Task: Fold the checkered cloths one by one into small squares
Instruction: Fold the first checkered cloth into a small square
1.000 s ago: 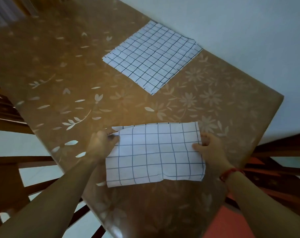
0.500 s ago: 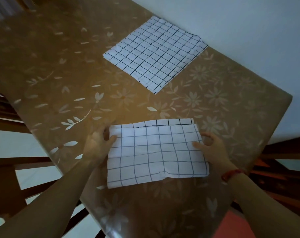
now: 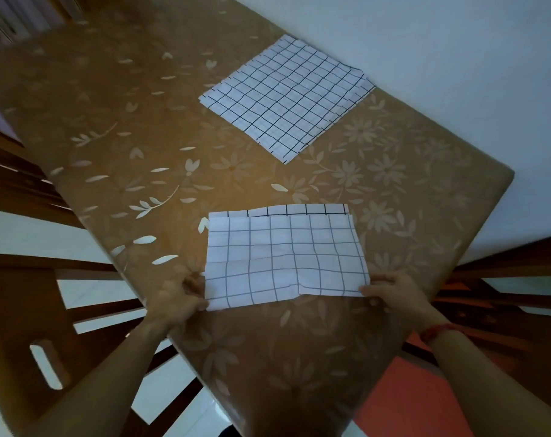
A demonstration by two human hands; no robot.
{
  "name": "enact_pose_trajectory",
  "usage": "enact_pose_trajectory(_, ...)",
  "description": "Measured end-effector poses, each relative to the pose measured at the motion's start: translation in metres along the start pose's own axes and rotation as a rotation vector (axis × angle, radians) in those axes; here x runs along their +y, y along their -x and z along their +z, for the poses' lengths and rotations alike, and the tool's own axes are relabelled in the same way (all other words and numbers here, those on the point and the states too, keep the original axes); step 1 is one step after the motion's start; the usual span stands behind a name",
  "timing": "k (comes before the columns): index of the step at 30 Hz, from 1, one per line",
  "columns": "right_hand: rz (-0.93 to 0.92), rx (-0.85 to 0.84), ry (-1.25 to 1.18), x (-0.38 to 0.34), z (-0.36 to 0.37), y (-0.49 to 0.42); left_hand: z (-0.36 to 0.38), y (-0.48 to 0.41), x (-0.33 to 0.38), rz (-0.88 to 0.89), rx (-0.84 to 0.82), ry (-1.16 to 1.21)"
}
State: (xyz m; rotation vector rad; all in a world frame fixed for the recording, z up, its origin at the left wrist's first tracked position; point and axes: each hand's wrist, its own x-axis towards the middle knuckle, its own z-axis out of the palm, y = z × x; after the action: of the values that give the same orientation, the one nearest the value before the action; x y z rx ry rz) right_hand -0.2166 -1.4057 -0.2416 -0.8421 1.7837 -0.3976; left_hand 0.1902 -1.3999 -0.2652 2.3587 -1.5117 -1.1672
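2 hands hold a half-folded checkered cloth [image 3: 286, 257] on a floral table [image 3: 126, 121]. The left hand [image 3: 175, 299] pinches its near left corner and the right hand [image 3: 393, 293] pinches its near right corner, with the cloth flat between both grips. Beyond the grips its far edges sit uneven. Risk: an uneven lift could slide the layers apart, skewing the next fold. A far cloth [image 3: 286, 96] lies well beyond
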Motion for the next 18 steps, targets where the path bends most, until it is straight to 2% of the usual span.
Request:
enact_pose_trajectory(6, -0.084, 0.042, -0.031, 0.008, 0.007, 0.01, 0.011, 0.009, 0.005, 0.045, 0.023, -0.042)
enact_pose_trajectory(18, -0.119, 0.158, -0.105, 0.015, 0.0, 0.004, 0.01, -0.003, -0.005, 0.09, 0.081, -0.08)
